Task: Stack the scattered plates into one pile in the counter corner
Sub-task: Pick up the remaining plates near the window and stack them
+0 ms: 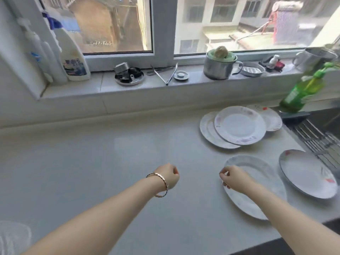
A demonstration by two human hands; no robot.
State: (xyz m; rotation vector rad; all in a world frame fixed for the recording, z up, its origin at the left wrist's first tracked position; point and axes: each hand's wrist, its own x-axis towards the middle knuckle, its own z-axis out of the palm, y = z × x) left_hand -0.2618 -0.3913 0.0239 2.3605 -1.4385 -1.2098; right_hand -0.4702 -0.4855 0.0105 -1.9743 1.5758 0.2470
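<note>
Up in the upper left of the frame sits a white detergent bottle (74, 57) with a blue label, but the writing is too blurry for me to read. Same goes for the faint lettering on the window glass next to it. The green bottle (301, 91) at the right edge has a label I can't read either. Along the windowsill (103, 85) there's a round metal dish (128, 75) with dark bits in it, tongs (168, 74), a metal mug (219, 68) with a scrubber stuffed in the top, and a second mug (312, 57) that's half smeared out. Plates are all on the right side of the desk (110, 162). Three overlap near the back, the top plate (240, 125) lying over a left plate (207, 129) and a small plate (272, 118) peeking out behind. An oval plate (257, 177) sits lower right, and an edge plate (307, 173) lies just beside the sink rack (320, 140). The left hand (169, 176), with a bracelet (161, 184) on the wrist, hangs over bare desk, its grip loosely curled and holding nothing. The right hand (233, 178) is at the oval plate's left rim with fingers curled, and I can't tell if the grip is actually on the rim. That forearm also covers part of the plate. At lower left there's a whitish blur I can't identify.
</note>
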